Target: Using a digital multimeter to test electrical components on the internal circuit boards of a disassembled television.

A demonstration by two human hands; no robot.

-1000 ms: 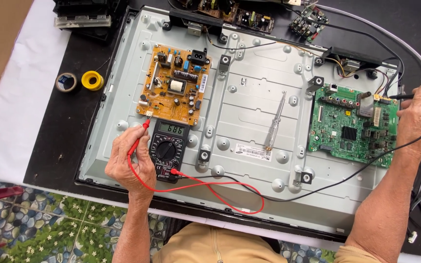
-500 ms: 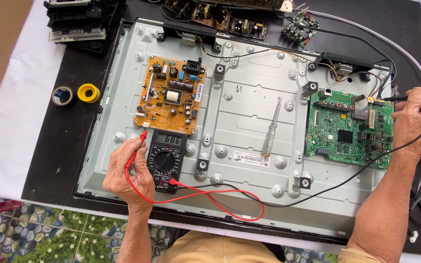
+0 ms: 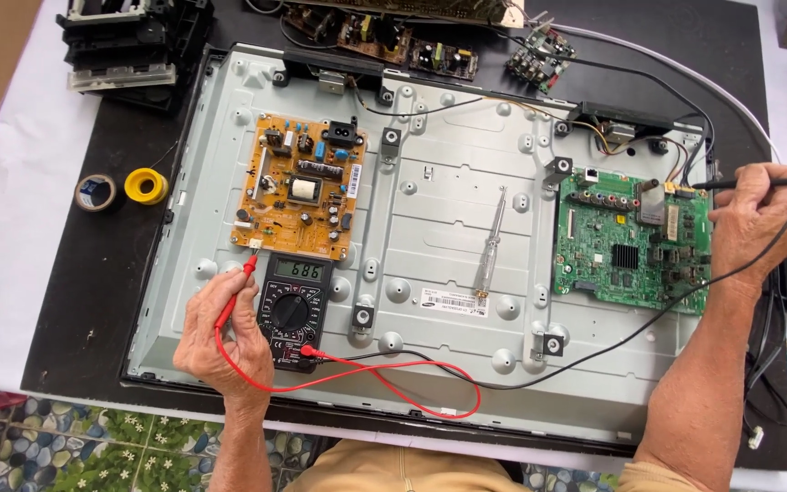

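Left hand (image 3: 220, 342) pinches thin red probe (image 3: 237, 293) at orange board's (image 3: 298, 196) lower edge; right hand (image 3: 758, 223) clamps black probe (image 3: 730, 184) at green board's (image 3: 632, 241) top-right corner.

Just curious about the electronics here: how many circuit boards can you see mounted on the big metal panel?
2: an orange board at upper left above the meter, and a green board at right. More loose boards lie beyond the panel's top edge.

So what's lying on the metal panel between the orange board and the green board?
A clear-handled screwdriver lies there, on bare panel, in the head view.
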